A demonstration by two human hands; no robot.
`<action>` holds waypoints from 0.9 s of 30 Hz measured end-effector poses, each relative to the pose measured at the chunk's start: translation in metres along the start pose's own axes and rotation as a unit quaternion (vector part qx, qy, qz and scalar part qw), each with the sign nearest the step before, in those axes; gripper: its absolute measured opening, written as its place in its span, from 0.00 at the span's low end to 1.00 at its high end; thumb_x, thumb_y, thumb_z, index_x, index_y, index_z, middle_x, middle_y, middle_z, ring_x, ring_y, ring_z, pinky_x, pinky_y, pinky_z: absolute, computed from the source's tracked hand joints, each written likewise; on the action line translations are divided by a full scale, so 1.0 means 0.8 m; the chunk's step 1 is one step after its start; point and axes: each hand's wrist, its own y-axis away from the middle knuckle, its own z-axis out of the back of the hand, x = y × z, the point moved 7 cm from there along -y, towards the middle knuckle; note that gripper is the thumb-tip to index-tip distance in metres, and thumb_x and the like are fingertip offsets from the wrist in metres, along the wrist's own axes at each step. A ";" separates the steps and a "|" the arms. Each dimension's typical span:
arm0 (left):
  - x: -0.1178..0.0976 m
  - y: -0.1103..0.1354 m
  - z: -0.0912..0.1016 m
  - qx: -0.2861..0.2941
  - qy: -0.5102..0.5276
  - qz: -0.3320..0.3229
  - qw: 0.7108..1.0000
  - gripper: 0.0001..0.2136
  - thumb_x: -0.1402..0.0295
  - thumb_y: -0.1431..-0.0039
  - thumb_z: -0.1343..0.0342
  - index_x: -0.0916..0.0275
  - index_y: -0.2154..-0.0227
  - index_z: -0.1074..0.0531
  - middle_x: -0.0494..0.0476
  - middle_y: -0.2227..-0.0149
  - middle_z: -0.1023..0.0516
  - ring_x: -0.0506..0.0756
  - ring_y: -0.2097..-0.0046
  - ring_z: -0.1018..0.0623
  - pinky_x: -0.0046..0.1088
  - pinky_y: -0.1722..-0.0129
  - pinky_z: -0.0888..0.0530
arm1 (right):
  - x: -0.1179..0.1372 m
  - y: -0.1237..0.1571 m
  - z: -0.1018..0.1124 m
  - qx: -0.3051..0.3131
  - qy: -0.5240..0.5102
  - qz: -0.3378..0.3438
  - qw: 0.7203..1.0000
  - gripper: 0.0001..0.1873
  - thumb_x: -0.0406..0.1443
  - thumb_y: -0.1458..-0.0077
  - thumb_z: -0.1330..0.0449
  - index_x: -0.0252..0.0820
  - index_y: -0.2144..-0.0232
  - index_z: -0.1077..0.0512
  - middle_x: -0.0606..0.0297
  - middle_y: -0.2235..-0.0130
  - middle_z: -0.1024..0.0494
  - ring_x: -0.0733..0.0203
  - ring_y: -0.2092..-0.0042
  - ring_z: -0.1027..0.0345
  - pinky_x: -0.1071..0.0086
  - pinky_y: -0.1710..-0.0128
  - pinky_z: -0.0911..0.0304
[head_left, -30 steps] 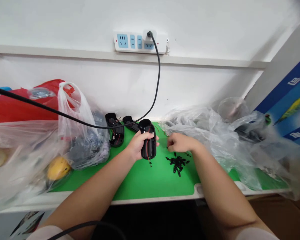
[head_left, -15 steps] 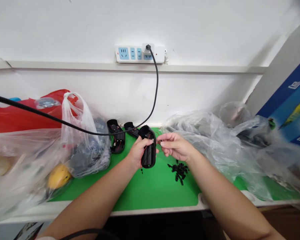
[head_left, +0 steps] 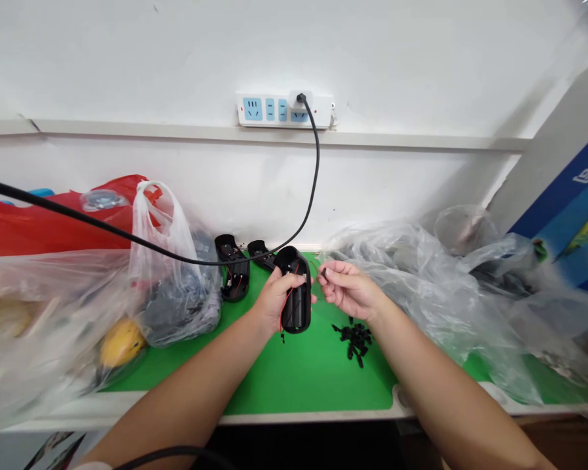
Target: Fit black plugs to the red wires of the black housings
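My left hand point(head_left: 273, 299) is closed around a black plastic housing point(head_left: 296, 313), its thumb pressed on the inner edge. Red and black wires point(head_left: 285, 307) run along the housing and hang out at its lower left. Just to the right, my right hand point(head_left: 347, 288) pinches a small black part point(head_left: 323, 273) between thumb and fingertips. A thin wire point(head_left: 314, 266) shows near those fingertips; whether it touches the part I cannot tell. Below my right hand, a pile of small black parts point(head_left: 357, 338) lies on the green mat point(head_left: 304, 385). Two similar black housings point(head_left: 234, 271) rest behind my left hand.
A black cable point(head_left: 317, 163) drops from the power strip point(head_left: 285, 111) and crosses in front of the housings. Filled plastic bags point(head_left: 176, 287) stand at left, with a yellow object point(head_left: 122, 343) among them. Clear plastic bags point(head_left: 421, 281) cover the right side, beside a blue printed box point(head_left: 568, 215).
The view has shifted slightly, so everything sits a little further right. The small black part in my right fingertips now shows more plainly. My left hand keeps its hold on the housing.
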 end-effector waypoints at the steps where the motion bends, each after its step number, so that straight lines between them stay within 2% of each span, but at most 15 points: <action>1: -0.001 0.001 0.000 0.002 0.001 -0.002 1.000 0.22 0.68 0.60 0.38 0.59 0.60 0.37 0.50 0.73 0.25 0.55 0.80 0.25 0.28 0.85 0.28 | 0.000 0.000 0.000 0.001 -0.003 -0.002 1.000 0.11 0.36 0.50 0.33 0.38 0.64 0.27 0.69 0.71 0.23 0.73 0.76 0.29 0.80 0.74 0.30; 8: -0.002 0.001 -0.002 0.010 -0.003 -0.011 1.000 0.23 0.68 0.60 0.38 0.60 0.58 0.37 0.52 0.70 0.23 0.54 0.79 0.24 0.26 0.85 0.29 | 0.003 0.000 -0.001 -0.007 0.002 0.012 1.000 0.14 0.35 0.50 0.34 0.39 0.60 0.26 0.70 0.73 0.24 0.73 0.78 0.31 0.80 0.76 0.32; 14: -0.002 -0.001 -0.001 0.013 -0.008 -0.019 1.000 0.22 0.69 0.59 0.38 0.59 0.59 0.38 0.51 0.71 0.23 0.54 0.79 0.24 0.26 0.83 0.28 | 0.006 0.002 -0.004 -0.004 -0.004 0.014 1.000 0.12 0.32 0.51 0.34 0.39 0.61 0.26 0.68 0.69 0.23 0.73 0.73 0.29 0.79 0.70 0.28; 20: -0.005 0.000 -0.002 0.018 -0.014 -0.028 0.999 0.22 0.68 0.58 0.38 0.59 0.59 0.39 0.52 0.69 0.24 0.54 0.79 0.24 0.26 0.83 0.28 | 0.012 0.005 0.000 -0.013 -0.015 0.026 0.999 0.12 0.30 0.53 0.32 0.39 0.63 0.24 0.68 0.69 0.23 0.73 0.72 0.29 0.79 0.68 0.27; 24: -0.005 -0.001 -0.002 0.020 -0.022 -0.036 0.999 0.22 0.68 0.58 0.38 0.58 0.59 0.40 0.51 0.69 0.24 0.54 0.79 0.23 0.26 0.83 0.28 | 0.013 0.006 0.001 -0.009 0.027 0.027 0.999 0.10 0.33 0.51 0.33 0.38 0.63 0.23 0.68 0.73 0.24 0.71 0.72 0.28 0.76 0.67 0.27; 27: -0.005 -0.003 -0.002 0.023 -0.024 -0.041 0.999 0.22 0.69 0.58 0.39 0.58 0.60 0.41 0.50 0.70 0.25 0.55 0.79 0.23 0.27 0.83 0.28 | 0.016 0.008 -0.004 0.003 0.104 0.038 0.994 0.10 0.36 0.49 0.34 0.40 0.63 0.23 0.68 0.74 0.24 0.68 0.71 0.27 0.71 0.66 0.27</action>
